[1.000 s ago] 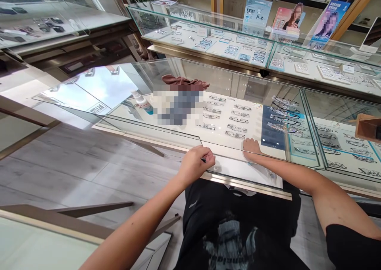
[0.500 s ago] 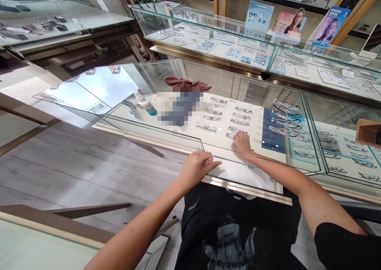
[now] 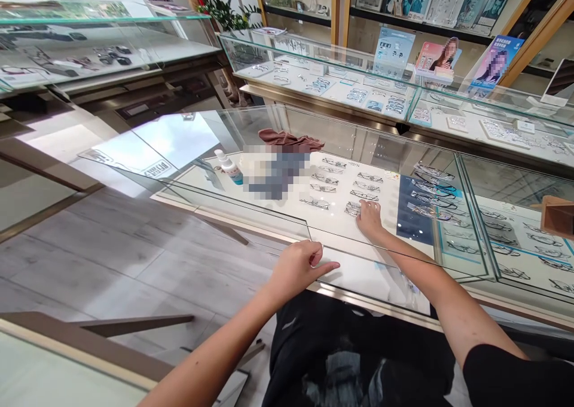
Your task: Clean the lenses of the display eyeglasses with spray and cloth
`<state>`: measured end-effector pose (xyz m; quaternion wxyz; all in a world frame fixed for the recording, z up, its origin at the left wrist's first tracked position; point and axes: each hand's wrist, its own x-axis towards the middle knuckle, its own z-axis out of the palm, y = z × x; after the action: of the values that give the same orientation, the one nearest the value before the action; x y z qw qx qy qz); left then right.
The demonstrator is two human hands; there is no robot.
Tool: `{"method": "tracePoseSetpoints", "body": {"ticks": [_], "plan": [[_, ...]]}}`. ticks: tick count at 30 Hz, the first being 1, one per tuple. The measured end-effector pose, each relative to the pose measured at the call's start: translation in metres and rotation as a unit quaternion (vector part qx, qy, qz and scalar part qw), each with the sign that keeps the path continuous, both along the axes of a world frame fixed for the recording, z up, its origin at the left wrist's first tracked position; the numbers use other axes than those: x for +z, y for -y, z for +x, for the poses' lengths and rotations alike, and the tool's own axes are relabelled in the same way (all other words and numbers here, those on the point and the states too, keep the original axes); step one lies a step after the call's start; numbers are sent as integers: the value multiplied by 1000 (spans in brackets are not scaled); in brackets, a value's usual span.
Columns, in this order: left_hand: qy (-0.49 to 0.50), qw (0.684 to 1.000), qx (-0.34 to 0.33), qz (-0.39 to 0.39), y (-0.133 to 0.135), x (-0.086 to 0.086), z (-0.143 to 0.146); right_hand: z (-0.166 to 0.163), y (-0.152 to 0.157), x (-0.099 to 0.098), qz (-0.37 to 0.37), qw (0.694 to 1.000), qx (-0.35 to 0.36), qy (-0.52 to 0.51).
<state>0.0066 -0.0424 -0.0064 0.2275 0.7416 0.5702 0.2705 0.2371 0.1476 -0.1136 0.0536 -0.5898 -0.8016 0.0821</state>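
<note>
My right hand reaches inside the glass display counter, its fingers closed at the right end of a pair of eyeglasses in the nearest row. Those eyeglasses lie on the white display board, partly covered by the fingers. Beside the lower edge of the glass, my left hand has curled fingers, with the thumb pointing right. Whatever may be inside that curl is hidden. Two columns of eyeglasses are laid out beyond my hands.
On the counter stand a spray bottle and a crumpled brown cloth, near a blurred patch. A dark blue panel with several eyeglasses lies to the right. A wooden box sits at the far right. More glass cases run behind.
The view has tilted up a little, so the counter sits lower in the picture. My right hand stays at the nearest eyeglasses, more of which now show. My left hand keeps its pose.
</note>
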Motion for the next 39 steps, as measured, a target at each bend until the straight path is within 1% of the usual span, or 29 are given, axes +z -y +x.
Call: {"method": "tracePoseSetpoints", "body": {"ticks": [5, 9, 12, 16, 18, 20, 22, 24, 26, 29, 31, 34, 37, 39], "plan": [[-42, 997, -33, 61, 1, 0, -1, -4, 1, 8, -5, 1000, 18, 17], [-23, 996, -35, 82, -1, -5, -4, -7, 12, 20, -7, 999, 28, 13], [2, 994, -23, 103, -1, -6, -6, -11, 29, 30, -19, 999, 40, -2], [64, 991, 10, 113, 3, -3, -9, -10, 69, 47, -61, 996, 61, -35], [118, 988, 30, 98, 6, -2, -14, -4, 93, 57, -93, 991, 84, -55], [192, 977, 48, 79, 8, -2, -21, 4, 115, 70, -126, 982, 114, -78], [276, 956, 72, 70, 8, -3, -28, 12, 134, 84, -153, 973, 140, -99], [335, 934, 101, 66, 8, -4, -35, 17, 146, 100, -176, 965, 155, -119], [350, 927, 123, 63, 8, -4, -40, 20, 154, 116, -206, 955, 158, -142], [333, 931, 141, 56, 8, -6, -49, 20, 162, 138, -247, 940, 152, -178], [332, 928, 161, 50, 10, -12, -57, 18, 167, 153, -250, 934, 164, -197], [335, 921, 195, 36, 14, -29, -71, 16, 179, 178, -237, 924, 201, -222], [311, 924, 222, 6, 19, -54, -88, 15, 185, 208, -193, 920, 235, -248], [281, 928, 243, -30, 24, -73, -97, 16, 175, 228, -143, 928, 242, -246]]}}
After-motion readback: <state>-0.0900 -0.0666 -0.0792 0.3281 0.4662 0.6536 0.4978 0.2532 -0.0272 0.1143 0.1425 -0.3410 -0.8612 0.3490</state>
